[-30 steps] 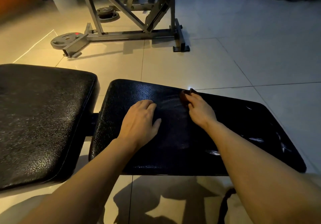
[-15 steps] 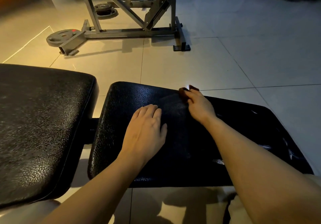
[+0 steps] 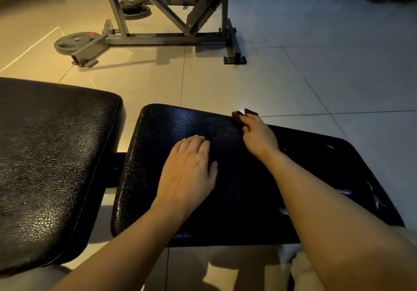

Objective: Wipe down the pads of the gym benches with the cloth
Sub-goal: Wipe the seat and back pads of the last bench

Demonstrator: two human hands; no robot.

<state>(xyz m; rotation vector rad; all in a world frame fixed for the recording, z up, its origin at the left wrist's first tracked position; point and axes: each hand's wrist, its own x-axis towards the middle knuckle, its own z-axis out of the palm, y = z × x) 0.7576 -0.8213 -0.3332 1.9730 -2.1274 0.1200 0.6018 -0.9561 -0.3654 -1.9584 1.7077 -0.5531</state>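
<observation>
Floor tiles (image 3: 282,83), pale and glossy, fill the dim room, lit warm yellow on one side and cooler grey on the other. Across the far part of the floor stands a grey steel machine frame (image 3: 171,35) with angled struts and a long base bar. Two weight plates lie near it: a grey weight plate (image 3: 74,42) with a small red mark sits at the end of the frame's foot, and a darker plate (image 3: 134,8) lies behind the struts.

Closer in are two black textured bench pads set side by side with a narrow gap, joined by a dark bar. The larger pad (image 3: 49,166) lies off to the person's left, untouched. The smaller pad (image 3: 259,189) is in front of the person and shows a few pale scuffs toward its right end.

Both bare forearms reach over the smaller pad. The left hand (image 3: 189,169) lies flat on it, palm down, fingers straight and close together. The right hand (image 3: 257,132) is at the pad's far edge, fingers curled around a small dark reddish-brown cloth (image 3: 244,113), which is pressed against that edge. Only a bunched bit of the cloth shows beyond the fingertips.
</observation>
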